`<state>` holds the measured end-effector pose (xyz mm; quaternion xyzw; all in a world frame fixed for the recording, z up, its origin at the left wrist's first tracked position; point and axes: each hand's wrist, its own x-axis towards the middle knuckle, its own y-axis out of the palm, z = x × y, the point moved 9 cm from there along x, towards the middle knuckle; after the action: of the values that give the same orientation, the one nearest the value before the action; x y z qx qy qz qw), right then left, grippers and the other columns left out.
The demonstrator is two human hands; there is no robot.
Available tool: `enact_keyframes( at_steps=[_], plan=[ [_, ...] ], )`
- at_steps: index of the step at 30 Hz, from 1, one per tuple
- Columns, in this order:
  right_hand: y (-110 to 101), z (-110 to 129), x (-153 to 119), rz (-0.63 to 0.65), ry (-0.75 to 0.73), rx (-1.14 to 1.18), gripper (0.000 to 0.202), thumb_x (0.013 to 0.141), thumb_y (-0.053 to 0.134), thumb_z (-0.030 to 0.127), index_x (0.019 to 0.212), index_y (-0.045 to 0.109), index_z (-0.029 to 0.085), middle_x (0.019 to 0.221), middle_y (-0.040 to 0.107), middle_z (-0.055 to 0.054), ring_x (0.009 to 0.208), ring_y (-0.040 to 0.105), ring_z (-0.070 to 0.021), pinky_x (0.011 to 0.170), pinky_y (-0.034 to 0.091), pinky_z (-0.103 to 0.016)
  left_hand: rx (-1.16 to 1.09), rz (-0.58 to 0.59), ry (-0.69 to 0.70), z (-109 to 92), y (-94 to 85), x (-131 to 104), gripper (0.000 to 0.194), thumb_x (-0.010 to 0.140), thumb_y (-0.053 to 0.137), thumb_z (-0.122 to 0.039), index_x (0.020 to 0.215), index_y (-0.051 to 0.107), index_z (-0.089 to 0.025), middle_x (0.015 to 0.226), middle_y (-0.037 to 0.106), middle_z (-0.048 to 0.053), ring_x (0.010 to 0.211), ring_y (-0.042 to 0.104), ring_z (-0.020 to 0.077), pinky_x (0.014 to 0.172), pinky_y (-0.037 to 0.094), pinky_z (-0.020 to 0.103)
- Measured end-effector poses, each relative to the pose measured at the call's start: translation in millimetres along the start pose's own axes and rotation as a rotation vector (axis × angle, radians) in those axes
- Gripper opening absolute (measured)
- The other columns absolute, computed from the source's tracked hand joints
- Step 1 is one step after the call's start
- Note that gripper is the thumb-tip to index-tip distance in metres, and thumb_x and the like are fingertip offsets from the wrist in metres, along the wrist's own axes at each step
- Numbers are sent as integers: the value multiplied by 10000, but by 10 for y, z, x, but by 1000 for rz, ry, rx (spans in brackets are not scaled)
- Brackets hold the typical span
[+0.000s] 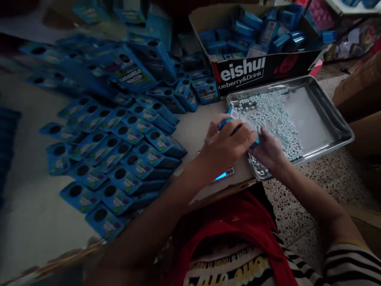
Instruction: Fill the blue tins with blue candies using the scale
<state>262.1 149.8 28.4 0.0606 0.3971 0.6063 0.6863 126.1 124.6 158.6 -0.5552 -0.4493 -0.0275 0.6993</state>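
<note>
A small blue candy box point(233, 114) is held over the near left corner of the metal tray, tilted and largely covered by my hands. My left hand point(228, 137) wraps over it from above. At the box's lower right end, my right hand point(269, 151) grips with the thumb up; some of its fingers are hidden. Small pale blue candies point(279, 123) lie across the left part of the tray point(315, 105). Below my left wrist, a small scale point(224, 174) with a lit blue display is partly covered.
Many upright blue boxes point(119, 153), with dark round openings on top, crowd the table point(32, 210) at left. More boxes are heaped behind them. A black printed carton point(268, 73) full of blue boxes stands behind the tray. Brown cardboard point(361, 87) is at right, above the speckled floor point(324, 178).
</note>
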Motion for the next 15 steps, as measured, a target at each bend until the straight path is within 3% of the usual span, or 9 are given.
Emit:
enact_keyframes(
  at_steps=[2,7,11,15],
  plan=[
    [-81,-28,22,-60,50,128,399,1220,448,500,1031,691,246,949,772,-58,824,731,-204,780,674,-334,-2,9,-46,55,125,10,331,1121,626,-171,1339,799,-349,1242,794,53,1233,696,274,1186,522,485],
    [-119,-99,-18,-100,180,287,361,1228,421,386,1036,677,220,881,753,-78,828,758,-216,798,699,-325,-274,-78,-418,472,328,-339,336,1072,740,-214,1369,823,-349,1200,773,66,1107,712,273,1071,557,442],
    [-35,-92,-41,-37,216,233,306,1203,462,339,1100,714,201,969,782,-112,914,786,-217,839,713,-315,-553,-199,-657,707,359,-675,293,1026,846,-369,1305,833,-280,1162,743,58,1079,714,243,988,601,358],
    [-120,56,-22,-83,108,112,191,1130,539,246,1128,722,195,1073,775,-122,1020,798,-200,932,694,-282,-782,-287,-949,841,368,-1090,513,835,990,-485,1231,805,-216,1144,748,54,1103,738,245,1065,614,382]
  ],
)
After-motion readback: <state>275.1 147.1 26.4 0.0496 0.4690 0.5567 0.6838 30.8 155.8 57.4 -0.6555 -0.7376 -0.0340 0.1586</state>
